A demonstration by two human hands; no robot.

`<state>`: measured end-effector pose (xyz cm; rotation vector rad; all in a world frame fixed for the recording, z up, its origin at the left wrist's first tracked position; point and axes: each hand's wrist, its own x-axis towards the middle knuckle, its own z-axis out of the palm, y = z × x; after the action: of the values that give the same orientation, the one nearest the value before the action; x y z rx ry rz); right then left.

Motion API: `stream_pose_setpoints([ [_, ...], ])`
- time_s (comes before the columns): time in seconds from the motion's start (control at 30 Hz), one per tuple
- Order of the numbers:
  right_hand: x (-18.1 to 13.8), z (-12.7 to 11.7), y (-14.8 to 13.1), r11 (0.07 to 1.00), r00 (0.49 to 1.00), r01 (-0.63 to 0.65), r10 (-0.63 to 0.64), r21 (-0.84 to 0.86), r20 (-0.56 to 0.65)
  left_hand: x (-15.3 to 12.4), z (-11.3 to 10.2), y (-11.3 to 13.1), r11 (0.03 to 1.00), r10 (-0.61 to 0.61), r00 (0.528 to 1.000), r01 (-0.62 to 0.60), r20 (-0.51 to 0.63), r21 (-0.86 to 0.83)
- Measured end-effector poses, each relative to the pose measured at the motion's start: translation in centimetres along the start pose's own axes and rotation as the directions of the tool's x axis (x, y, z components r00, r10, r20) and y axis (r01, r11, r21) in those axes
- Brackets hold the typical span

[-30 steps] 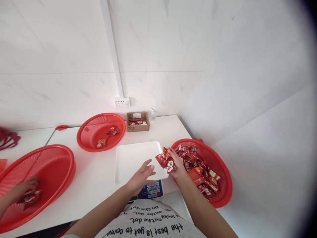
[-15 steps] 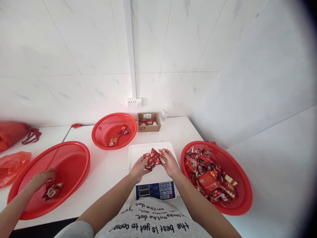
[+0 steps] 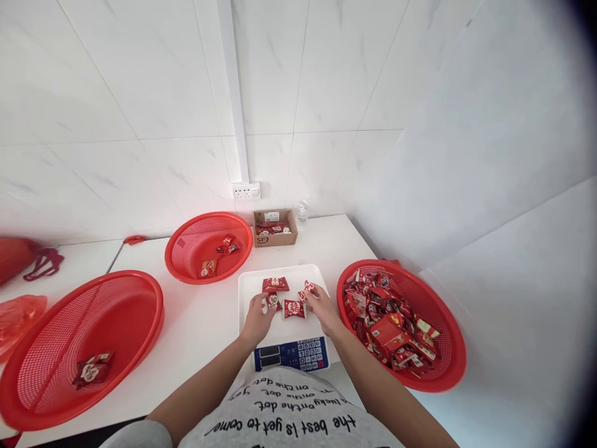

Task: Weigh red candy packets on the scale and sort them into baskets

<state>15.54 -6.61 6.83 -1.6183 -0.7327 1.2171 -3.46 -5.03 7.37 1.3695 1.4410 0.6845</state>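
Note:
On the white tray (image 3: 254, 279) of a weighing scale lie several small red snack packets. My left hand (image 3: 258, 318) rests at the tray's left side, thumb and fingers apart, touching the edge of a dark red packet (image 3: 274, 302). Behind that lies a flat red packet (image 3: 276, 284); a plump red packet (image 3: 294, 308) with white print sits between my hands. On the right, my right hand (image 3: 323, 309) pinches a small red-and-white packet (image 3: 308, 286) over the tray. The scale's blue keypad panel (image 3: 291, 354) faces me.
A red basket (image 3: 454, 330) heaped with packets stands right. Two more red baskets, one near left (image 3: 156, 311) and one behind it (image 3: 172, 249), hold a few packets. A cardboard box (image 3: 284, 239) of packets and clear plastic (image 3: 303, 211) stand by the wall.
The bunch of packets held between both hands now lies spread on the tray. My hands have moved slightly apart. Another person's hand has left the near left basket.

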Motion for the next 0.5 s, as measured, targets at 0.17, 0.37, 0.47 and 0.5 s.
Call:
stream_pose_setpoints([
  [0.17,0.4,-0.3,1.1,0.925,0.987,0.156,-0.158,-0.346,0.023,1.2,0.4,-0.8,0.876,0.330,0.944,-0.310,0.009,0.369],
  [0.37,0.1,0.0,2.0,0.802,0.914,0.403,-0.329,-0.441,0.238,3.5,1.0,-0.9,0.781,0.292,0.938,-0.347,0.186,0.519],
  [0.47,-0.4,0.3,1.9,0.764,0.887,0.452,-0.334,-0.461,0.318,3.8,1.2,-0.8,0.766,0.258,0.919,-0.383,0.298,0.516],
  [0.5,-0.6,0.3,1.8,0.761,0.886,0.453,-0.329,-0.464,0.325,3.8,1.2,-0.8,0.764,0.266,0.907,-0.405,0.327,0.503],
])
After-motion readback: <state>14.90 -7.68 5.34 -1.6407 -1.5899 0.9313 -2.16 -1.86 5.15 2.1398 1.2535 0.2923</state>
